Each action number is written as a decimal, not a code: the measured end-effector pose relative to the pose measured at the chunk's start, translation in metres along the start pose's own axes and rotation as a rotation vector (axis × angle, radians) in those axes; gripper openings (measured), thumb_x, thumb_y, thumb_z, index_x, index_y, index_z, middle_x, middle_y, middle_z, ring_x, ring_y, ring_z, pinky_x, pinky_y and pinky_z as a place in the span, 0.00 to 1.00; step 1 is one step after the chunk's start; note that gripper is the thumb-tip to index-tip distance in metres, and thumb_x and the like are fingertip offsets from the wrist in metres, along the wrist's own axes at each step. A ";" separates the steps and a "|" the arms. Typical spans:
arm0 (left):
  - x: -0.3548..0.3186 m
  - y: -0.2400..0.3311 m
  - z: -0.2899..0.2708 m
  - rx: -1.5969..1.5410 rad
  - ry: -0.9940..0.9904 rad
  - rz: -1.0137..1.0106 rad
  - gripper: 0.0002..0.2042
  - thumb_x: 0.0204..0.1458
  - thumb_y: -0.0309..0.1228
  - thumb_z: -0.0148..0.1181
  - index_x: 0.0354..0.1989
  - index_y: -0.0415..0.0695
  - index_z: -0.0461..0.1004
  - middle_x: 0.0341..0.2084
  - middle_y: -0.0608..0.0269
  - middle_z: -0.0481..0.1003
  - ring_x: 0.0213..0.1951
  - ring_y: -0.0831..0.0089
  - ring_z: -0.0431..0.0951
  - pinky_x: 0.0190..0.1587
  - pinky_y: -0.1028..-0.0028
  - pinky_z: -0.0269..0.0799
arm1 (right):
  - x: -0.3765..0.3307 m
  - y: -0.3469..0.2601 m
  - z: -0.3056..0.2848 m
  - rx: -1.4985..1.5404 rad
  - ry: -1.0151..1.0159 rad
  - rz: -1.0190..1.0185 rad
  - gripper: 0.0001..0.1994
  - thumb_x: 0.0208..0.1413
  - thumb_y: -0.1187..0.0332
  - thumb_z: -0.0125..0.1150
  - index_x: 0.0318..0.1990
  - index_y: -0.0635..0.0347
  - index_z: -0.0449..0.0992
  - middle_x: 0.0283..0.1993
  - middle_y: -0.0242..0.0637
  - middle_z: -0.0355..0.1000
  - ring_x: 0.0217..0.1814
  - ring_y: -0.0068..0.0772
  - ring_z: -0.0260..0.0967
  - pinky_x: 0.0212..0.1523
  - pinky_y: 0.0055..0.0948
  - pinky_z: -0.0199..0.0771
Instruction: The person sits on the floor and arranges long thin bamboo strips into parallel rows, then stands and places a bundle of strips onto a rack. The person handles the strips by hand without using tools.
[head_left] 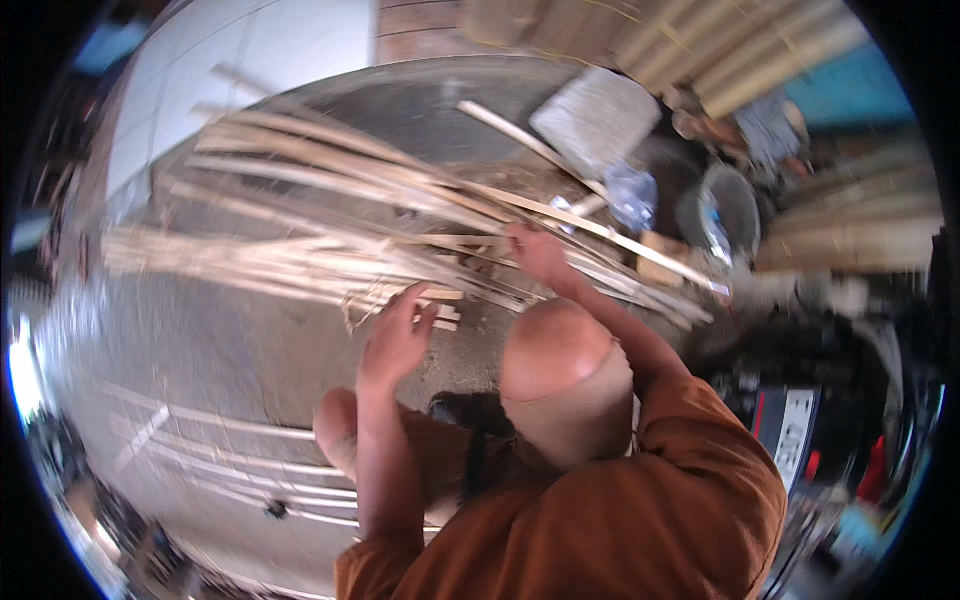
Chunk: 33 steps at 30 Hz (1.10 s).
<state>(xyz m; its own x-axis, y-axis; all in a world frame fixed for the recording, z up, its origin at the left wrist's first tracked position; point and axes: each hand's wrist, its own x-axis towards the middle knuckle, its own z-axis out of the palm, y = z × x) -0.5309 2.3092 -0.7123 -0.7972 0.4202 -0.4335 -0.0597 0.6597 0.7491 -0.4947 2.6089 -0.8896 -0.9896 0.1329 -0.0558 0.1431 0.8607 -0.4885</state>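
Long pale wooden strips (330, 165) lie fanned out across the ground in front of me, running from the far left toward the right. My right hand (535, 252) reaches into this pile, its fingers bent around the edge of a strip; blur hides the exact grip. Over the near ends of a tied bundle of strips (230, 262), my left hand (398, 338) hovers with thumb and fingers apart, holding nothing I can see. Between the two hands, several strip ends overlap in a loose heap.
A pale stone block (597, 118), a clear plastic bag (632, 196) and a grey bucket (728, 215) stand beyond the pile, at right. Tied slat bundles (740, 50) lean farther back. More strips (250, 465) lie at lower left. A motorcycle (830, 400) is close on my right.
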 end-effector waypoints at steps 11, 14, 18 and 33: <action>-0.014 0.007 0.011 0.251 -0.129 0.067 0.20 0.65 0.35 0.57 0.63 0.39 0.71 0.40 0.48 0.80 0.41 0.59 0.80 0.46 0.63 0.74 | -0.011 0.027 0.023 -0.160 -0.182 0.151 0.16 0.58 0.69 0.56 0.54 0.57 0.71 0.51 0.46 0.73 0.48 0.50 0.77 0.45 0.43 0.80; -0.013 0.017 0.008 0.235 -0.150 0.031 0.20 0.66 0.34 0.56 0.63 0.39 0.70 0.43 0.48 0.79 0.44 0.60 0.79 0.48 0.64 0.73 | -0.012 0.035 0.024 -0.200 -0.110 0.117 0.18 0.56 0.72 0.55 0.55 0.58 0.70 0.51 0.44 0.72 0.54 0.46 0.74 0.50 0.41 0.79; -0.016 0.033 0.000 0.150 -0.165 0.043 0.20 0.64 0.32 0.57 0.63 0.41 0.70 0.44 0.48 0.78 0.44 0.59 0.80 0.50 0.62 0.74 | -0.013 0.042 0.033 -0.211 -0.091 0.110 0.20 0.55 0.72 0.58 0.57 0.58 0.69 0.51 0.44 0.71 0.55 0.45 0.73 0.52 0.40 0.78; 0.060 -0.056 -0.067 -0.332 -0.199 0.016 0.23 0.68 0.43 0.54 0.65 0.41 0.68 0.50 0.52 0.76 0.53 0.65 0.78 0.58 0.67 0.72 | -0.014 -0.025 -0.036 0.073 -0.230 -0.006 0.15 0.58 0.65 0.61 0.51 0.58 0.71 0.31 0.53 0.78 0.33 0.58 0.78 0.34 0.50 0.78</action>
<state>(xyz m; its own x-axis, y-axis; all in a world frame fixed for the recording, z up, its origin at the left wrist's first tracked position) -0.6157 2.2557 -0.7472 -0.6691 0.5630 -0.4851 -0.2659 0.4282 0.8637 -0.4840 2.6029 -0.8451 -0.9693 0.0053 -0.2457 0.1440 0.8224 -0.5503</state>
